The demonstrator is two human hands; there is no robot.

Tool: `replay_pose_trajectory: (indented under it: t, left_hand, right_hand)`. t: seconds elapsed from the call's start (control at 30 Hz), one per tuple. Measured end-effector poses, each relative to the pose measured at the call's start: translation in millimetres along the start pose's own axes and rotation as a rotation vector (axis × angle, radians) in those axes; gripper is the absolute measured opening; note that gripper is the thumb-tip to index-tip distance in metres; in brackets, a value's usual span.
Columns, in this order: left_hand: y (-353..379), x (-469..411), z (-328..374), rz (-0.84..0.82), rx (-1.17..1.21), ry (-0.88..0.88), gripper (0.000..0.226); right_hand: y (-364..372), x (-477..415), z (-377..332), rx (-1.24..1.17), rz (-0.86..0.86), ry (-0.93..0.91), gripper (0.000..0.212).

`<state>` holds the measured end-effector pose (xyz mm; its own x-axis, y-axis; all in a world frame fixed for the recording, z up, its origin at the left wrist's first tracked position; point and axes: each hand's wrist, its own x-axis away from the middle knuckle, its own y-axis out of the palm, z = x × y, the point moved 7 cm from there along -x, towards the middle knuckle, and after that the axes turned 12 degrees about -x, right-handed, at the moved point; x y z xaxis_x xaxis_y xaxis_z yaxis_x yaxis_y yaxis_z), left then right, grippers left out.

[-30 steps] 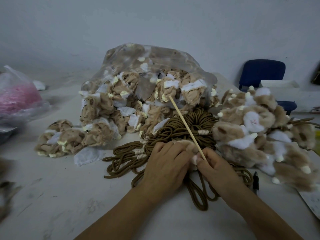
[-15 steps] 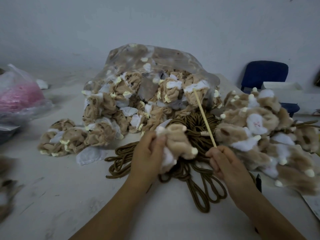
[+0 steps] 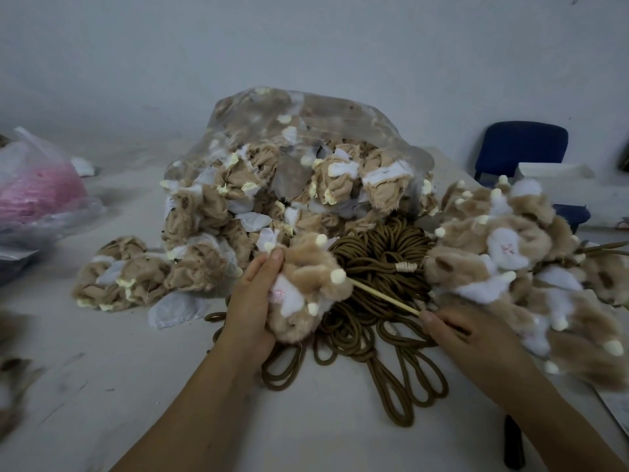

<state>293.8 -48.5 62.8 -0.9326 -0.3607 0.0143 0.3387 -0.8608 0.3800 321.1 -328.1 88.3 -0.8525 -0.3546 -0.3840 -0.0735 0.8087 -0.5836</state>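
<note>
Your left hand [image 3: 253, 301] grips the tan plush toy [image 3: 306, 287], fingers curled round its left side. The toy sits raised just above the coil of brown cords [image 3: 381, 264]. Your right hand [image 3: 473, 338] pinches the near end of the thin wooden stick [image 3: 384, 299].

Half a second ago that stick pointed up and away, clear of the toy. Now it lies low and nearly level, its far tip meeting the toy's right side under a cream nub. The toy has turned and shows a white patch with a small pink stitched mark, too blurred to read.

A pale grey wall [image 3: 306, 46] fills the back. Below it runs the scuffed off-white table [image 3: 102, 369]. On the table a clear plastic bag [image 3: 340, 110] spills tan plush skins toward you. A pile [image 3: 510, 260] of fluffy finished toys lies to your right, touching the cords. A pink-filled bag [image 3: 37, 192] sits far left, and a blue chair [image 3: 520, 148] stands behind the pile.
</note>
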Motion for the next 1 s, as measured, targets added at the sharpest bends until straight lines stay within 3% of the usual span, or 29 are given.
replay_pose_trajectory:
  t: [0.13,0.27,0.47,0.77,1.0]
  left_hand:
    - [9.9,4.0,-0.1,-0.100,-0.141,0.046,0.018]
    - [14.3,7.8,-1.4,-0.134,-0.291,0.097,0.021]
    - [4.5,3.3,3.3,-0.053,-0.169,0.077,0.018]
    - [0.0,3.4,6.8,0.032,-0.209,0.133,0.022]
    - [1.8,3.1,8.1,0.014,-0.134,0.116,0.019]
  right_hand:
    - [3.5,1.0,-9.2,0.056,-0.004,-0.079,0.027]
    - [7.2,2.8,-5.5,0.041,0.043,-0.069,0.024]
    - [5.4,3.2,-14.0,-0.063,0.037,-0.119,0.033]
    - [-9.3,2.0,-11.3,-0.062,0.081,-0.092,0.038]
    - [-9.4,1.2,-17.5,0.082,0.043,-0.169,0.038]
